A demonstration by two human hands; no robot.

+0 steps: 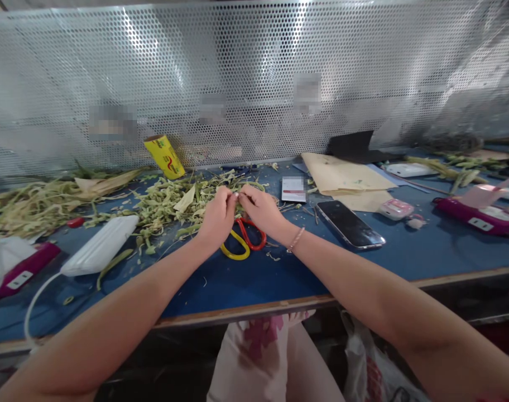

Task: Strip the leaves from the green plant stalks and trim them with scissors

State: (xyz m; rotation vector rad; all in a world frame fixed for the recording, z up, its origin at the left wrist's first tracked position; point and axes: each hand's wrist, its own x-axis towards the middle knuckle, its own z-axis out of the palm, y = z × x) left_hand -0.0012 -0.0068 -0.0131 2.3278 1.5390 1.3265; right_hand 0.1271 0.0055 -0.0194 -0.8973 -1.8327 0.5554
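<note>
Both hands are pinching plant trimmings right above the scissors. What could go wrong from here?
The scissors lie just under the left hand and right hand pinching plant trimmings, blades hidden: a dropped wrist may hit them. The smartphone lies by the right forearm; a sweep might push it.

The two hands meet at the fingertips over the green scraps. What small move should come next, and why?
Probably draw the left hand and right hand slightly apart, to split what they pinch: their fingertips meet on one small piece, too small to identify, and the scissors lie beneath, in neither hand.
</note>
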